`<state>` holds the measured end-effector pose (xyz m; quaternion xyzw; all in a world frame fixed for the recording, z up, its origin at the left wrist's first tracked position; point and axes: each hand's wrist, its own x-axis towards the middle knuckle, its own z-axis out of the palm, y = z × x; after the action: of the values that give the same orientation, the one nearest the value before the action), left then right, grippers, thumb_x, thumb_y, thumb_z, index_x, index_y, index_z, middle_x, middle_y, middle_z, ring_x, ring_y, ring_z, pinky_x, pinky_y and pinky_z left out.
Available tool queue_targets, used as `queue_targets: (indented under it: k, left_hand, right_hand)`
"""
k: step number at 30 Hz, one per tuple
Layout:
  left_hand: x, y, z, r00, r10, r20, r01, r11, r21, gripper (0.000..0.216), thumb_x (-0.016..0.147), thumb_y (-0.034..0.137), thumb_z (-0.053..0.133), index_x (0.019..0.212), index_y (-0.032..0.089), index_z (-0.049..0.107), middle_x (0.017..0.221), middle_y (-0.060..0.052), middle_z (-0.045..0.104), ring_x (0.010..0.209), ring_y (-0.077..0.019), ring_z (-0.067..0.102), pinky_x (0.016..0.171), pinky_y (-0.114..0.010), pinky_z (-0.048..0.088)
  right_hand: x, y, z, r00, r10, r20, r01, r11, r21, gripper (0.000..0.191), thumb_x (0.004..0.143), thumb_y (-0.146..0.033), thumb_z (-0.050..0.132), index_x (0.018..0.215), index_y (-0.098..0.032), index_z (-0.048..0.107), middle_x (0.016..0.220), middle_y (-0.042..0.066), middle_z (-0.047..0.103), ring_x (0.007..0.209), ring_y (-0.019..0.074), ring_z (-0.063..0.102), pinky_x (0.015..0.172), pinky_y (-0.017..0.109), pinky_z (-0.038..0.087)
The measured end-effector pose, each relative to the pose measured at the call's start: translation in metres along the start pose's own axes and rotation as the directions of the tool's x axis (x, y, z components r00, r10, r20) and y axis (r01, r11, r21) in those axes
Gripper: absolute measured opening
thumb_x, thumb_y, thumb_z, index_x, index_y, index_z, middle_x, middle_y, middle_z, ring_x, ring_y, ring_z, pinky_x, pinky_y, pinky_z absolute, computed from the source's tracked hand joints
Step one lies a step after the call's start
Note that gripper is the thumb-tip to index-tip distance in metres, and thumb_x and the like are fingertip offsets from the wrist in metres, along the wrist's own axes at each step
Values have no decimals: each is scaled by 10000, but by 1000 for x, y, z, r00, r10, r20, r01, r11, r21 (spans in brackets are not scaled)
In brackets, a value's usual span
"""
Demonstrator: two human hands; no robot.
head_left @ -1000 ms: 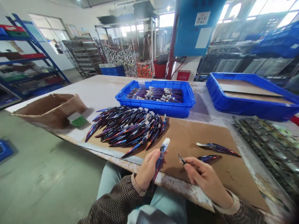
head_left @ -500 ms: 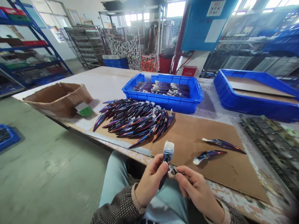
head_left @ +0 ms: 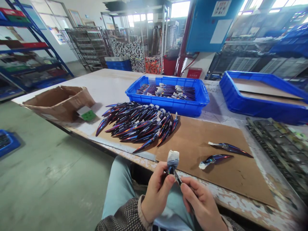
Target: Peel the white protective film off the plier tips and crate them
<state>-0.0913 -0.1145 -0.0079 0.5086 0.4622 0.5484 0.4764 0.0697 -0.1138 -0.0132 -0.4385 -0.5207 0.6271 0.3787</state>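
Note:
Over my lap, my left hand (head_left: 157, 189) is closed around a dark, glossy, curved piece (head_left: 170, 170) whose upper end is wrapped in white tape (head_left: 173, 157). My right hand (head_left: 201, 200) grips a small knife (head_left: 177, 177), its blade angled up against the piece just below the tape. Most of the held piece is hidden by my left fingers. Two similar glossy pieces (head_left: 230, 149) with white ends lie apart on the cardboard sheet (head_left: 192, 141) to the right. A large pile of the same pieces (head_left: 139, 123) lies to the left.
Behind the pile stands a blue crate (head_left: 166, 104) holding more taped pieces. Another blue crate (head_left: 260, 110) with boards in it is at the right, above a metal rack (head_left: 276, 144). An open cardboard box (head_left: 60, 106) sits at the left table edge.
Both hands have dropped slightly, with the taped end lower. The knife blade now shows more plainly and points more steeply upward at the piece.

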Motion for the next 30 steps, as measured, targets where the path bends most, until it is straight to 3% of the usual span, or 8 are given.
queue_targets:
  k: [6, 11, 17, 21, 26, 30]
  left_hand:
    - [-8, -3, 1, 998, 15, 55, -11, 998, -63, 260, 1004, 402, 540, 1181, 217, 587, 953, -22, 601, 852, -153, 549, 806, -263, 472]
    - [-11, -3, -2, 991, 100, 91, -99, 995, -14, 267, 1012, 383, 527, 1218, 239, 614, 993, -29, 643, 910, -175, 582, 845, -265, 485]
    - [-9, 5, -18, 965, 206, 162, -230, 962, 147, 302, 1022, 314, 504, 1313, 267, 568, 1074, -42, 658, 969, -190, 605, 896, -279, 492]
    - [-2, 17, -37, 933, 178, 312, -269, 922, 278, 264, 1021, 284, 491, 1255, 244, 606, 1049, -58, 661, 961, -199, 613, 880, -286, 500]
    - [7, 32, -47, 914, 96, 394, -278, 856, 435, 265, 1015, 282, 497, 1252, 241, 609, 1070, -75, 660, 961, -207, 633, 871, -301, 517]
    - [20, 41, -39, 899, 79, 430, -326, 777, 538, 266, 1020, 313, 485, 1234, 226, 618, 1074, -85, 666, 958, -213, 649, 861, -319, 526]
  right_hand:
    - [-1, -4, 1, 989, -126, -82, 118, 988, -97, 361, 994, -499, 542, 1028, -167, 679, 498, -64, 496, 418, 107, 457, 438, 208, 373]
    - [8, -22, -11, 973, -216, -86, 195, 958, -210, 347, 997, -466, 532, 995, -161, 698, 471, -60, 504, 393, 110, 457, 411, 208, 366]
    - [20, -53, -37, 972, -200, 122, 233, 883, -407, 309, 995, -406, 534, 971, -169, 731, 479, -53, 527, 412, 112, 482, 425, 212, 365]
    - [22, -66, -57, 955, -192, 226, 288, 777, -559, 279, 976, -368, 553, 918, -204, 772, 517, -34, 599, 433, 114, 499, 451, 219, 387]
    - [17, -62, -69, 953, -272, 132, 291, 706, -646, 231, 925, -383, 620, 918, -263, 817, 620, 12, 718, 543, 180, 623, 552, 260, 479]
    - [15, -53, -78, 969, -242, 46, 219, 759, -614, 269, 910, -432, 627, 920, -260, 833, 484, -5, 611, 438, 172, 517, 490, 279, 433]
